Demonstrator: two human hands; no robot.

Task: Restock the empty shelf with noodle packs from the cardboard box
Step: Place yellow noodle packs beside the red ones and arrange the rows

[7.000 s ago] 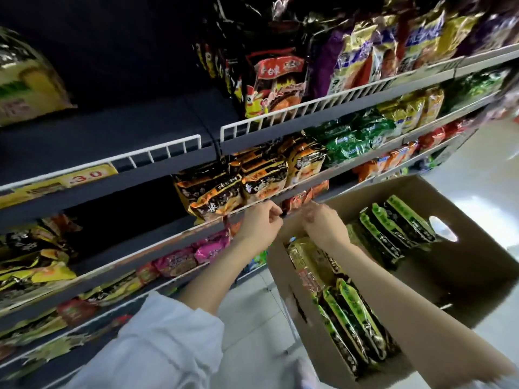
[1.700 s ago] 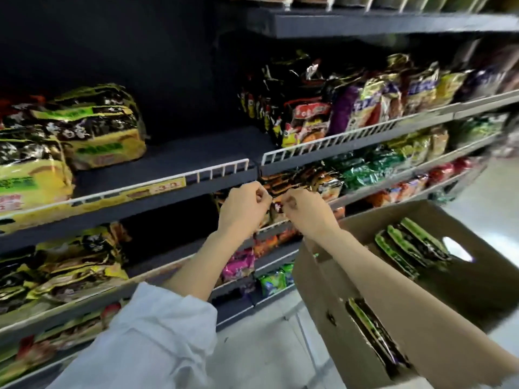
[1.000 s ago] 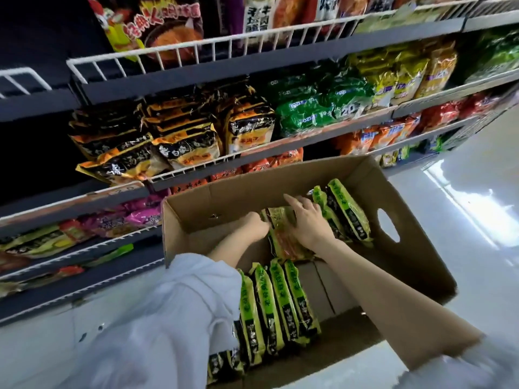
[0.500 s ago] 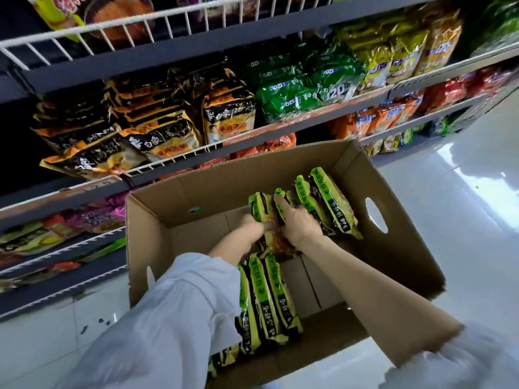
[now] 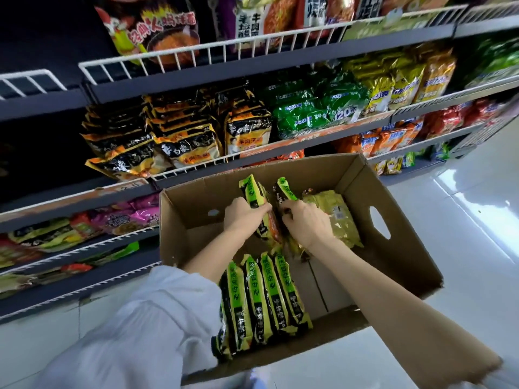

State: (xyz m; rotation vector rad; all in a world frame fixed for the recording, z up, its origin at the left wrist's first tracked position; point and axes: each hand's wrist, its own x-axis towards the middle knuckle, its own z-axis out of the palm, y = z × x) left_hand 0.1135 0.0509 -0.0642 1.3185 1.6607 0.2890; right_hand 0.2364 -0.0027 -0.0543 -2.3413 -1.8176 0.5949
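Note:
An open cardboard box (image 5: 398,189) stands on the floor below me. Inside it, my left hand (image 5: 243,215) is closed around an upright green-and-black noodle pack (image 5: 252,191). My right hand (image 5: 308,223) is closed on a second such pack (image 5: 284,192) beside it. A yellow pack (image 5: 338,217) lies flat just right of my right hand. Several more green packs (image 5: 262,300) stand on edge in a row at the box's near side. The dark empty shelf (image 5: 36,37) shows at the upper left.
Shelves with white wire rails (image 5: 213,47) run along the left and top, filled with black-orange packs (image 5: 179,138), green bags (image 5: 314,113) and yellow bags (image 5: 404,80). Glossy white floor (image 5: 463,226) lies right of the box.
My hands left the shelf and went down into the box. Each has closed on a green pack and raised it a little; a flat yellow pack now shows beside them.

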